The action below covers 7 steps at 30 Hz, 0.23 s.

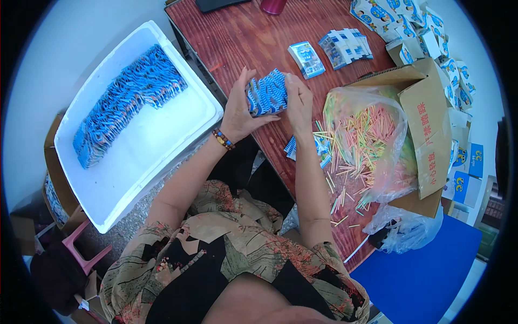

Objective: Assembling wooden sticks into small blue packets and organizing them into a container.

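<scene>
A bundle of small blue-and-white sachets (267, 93) is held upright over the table's near left edge. My left hand (237, 108) wraps round its left side and underside, thumb and fingers spread along it. On the other side my right hand (299, 102) grips the bundle with bent fingers. More sachets (324, 153) lie on the table, partly hidden behind my right forearm. Beyond my right hand sit a short stack of sachets (306, 59) and a fanned stack (345, 48). To the left, a white foam box (145, 170) holds tightly packed rows of blue sachets (127, 97).
Thin coloured sticks (367, 132) spill from a clear plastic bag (396, 108) at an open cardboard carton (429, 135) on the red wooden table (237, 38). Printed small boxes (421, 32) pile up at far right. A pink stool (81, 251) stands lower left.
</scene>
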### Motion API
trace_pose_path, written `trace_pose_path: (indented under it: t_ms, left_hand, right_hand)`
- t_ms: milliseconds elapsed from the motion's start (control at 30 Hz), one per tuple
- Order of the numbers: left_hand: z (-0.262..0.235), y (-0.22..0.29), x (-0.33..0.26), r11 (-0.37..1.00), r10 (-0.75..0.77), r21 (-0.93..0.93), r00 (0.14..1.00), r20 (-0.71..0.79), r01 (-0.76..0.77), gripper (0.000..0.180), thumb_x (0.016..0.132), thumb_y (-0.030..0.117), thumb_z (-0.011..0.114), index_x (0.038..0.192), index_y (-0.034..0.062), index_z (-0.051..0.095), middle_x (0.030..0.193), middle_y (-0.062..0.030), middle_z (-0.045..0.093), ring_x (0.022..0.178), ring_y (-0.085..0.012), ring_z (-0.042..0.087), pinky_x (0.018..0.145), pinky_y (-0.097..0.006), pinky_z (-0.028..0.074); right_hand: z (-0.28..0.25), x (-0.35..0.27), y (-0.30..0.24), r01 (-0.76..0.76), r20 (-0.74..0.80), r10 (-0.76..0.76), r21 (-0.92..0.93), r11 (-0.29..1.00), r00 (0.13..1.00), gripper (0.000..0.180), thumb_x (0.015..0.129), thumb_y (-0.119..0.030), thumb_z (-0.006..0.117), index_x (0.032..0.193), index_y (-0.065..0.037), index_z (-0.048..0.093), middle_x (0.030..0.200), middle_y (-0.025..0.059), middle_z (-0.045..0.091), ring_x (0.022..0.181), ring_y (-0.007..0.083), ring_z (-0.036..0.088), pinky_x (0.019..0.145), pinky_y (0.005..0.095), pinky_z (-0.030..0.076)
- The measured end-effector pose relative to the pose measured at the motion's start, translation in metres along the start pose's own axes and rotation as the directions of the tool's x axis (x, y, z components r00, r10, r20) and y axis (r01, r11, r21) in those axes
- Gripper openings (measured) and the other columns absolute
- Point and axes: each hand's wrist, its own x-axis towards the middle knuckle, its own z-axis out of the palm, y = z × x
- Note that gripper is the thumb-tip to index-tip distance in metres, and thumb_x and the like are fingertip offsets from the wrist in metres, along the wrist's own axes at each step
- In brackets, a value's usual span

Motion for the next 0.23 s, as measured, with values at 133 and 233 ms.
trace_pose_path:
  t_ms: [133, 233]
  left_hand:
    - [-0.005, 0.007, -0.005, 0.969, -0.022, 0.247, 0.999, 0.031, 0.013, 0.115, 0.054, 0.031, 0.088, 0.139, -0.0030, 0.019, 0.128, -0.0202, 0.046, 0.119, -0.0342, 0.047, 0.102, -0.043, 0.035]
    - [0.005, 0.004, -0.003, 0.945, -0.099, 0.318, 0.994, 0.050, 0.078, 0.109, 0.059, 0.033, 0.086, 0.140, 0.0010, 0.021, 0.134, -0.0175, 0.043, 0.124, -0.0352, 0.043, 0.105, -0.043, 0.031]
  right_hand:
    - [-0.001, -0.007, 0.003, -0.049, 0.050, 0.041, 0.175, 0.983, 0.998, 0.042, 0.099, -0.031, 0.041, 0.116, 0.004, 0.055, 0.104, 0.0092, 0.061, 0.096, 0.0137, 0.057, 0.087, 0.0282, 0.044]
    - [-0.007, -0.007, 0.032, -0.089, 0.172, 0.038, 0.297, 0.951, 0.984, 0.062, 0.098, -0.040, 0.041, 0.140, 0.003, 0.027, 0.129, 0.0142, 0.049, 0.111, 0.0162, 0.051, 0.099, 0.0321, 0.039]
